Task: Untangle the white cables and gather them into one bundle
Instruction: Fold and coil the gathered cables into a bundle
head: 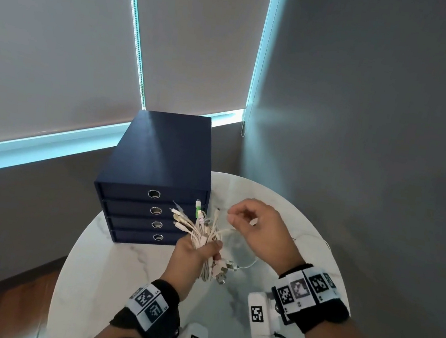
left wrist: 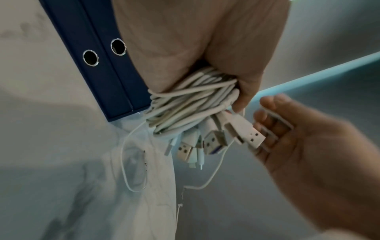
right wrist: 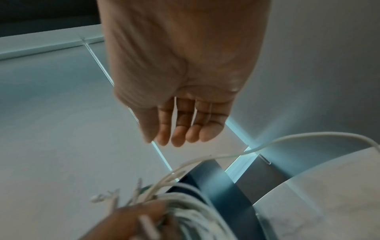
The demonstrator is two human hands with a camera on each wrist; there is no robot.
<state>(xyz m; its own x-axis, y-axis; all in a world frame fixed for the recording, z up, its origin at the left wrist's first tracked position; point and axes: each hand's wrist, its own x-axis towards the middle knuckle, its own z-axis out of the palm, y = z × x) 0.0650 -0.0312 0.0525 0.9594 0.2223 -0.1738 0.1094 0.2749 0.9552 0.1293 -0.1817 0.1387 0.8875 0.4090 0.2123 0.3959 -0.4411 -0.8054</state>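
My left hand [head: 196, 253] grips a bundle of white cables [head: 203, 234] upright above the round marble table [head: 105, 281]. Small plugs fan out of the top and USB plugs [left wrist: 236, 134] hang below the fist [left wrist: 242, 91]. One thin loose cable [left wrist: 213, 175] loops from the bundle down onto the table and trails off to the right [right wrist: 308, 136]. My right hand [head: 238, 217] hovers just right of the top plugs. In the right wrist view its fingers [right wrist: 176, 134] hang loosely together with nothing in them, above the bundle [right wrist: 185, 206].
A dark blue box of several drawers [head: 157, 160] stands at the table's back left, right behind the bundle. Grey walls and drawn blinds close the corner behind. The table edge runs close on the left, with wooden floor [head: 0, 304] below.
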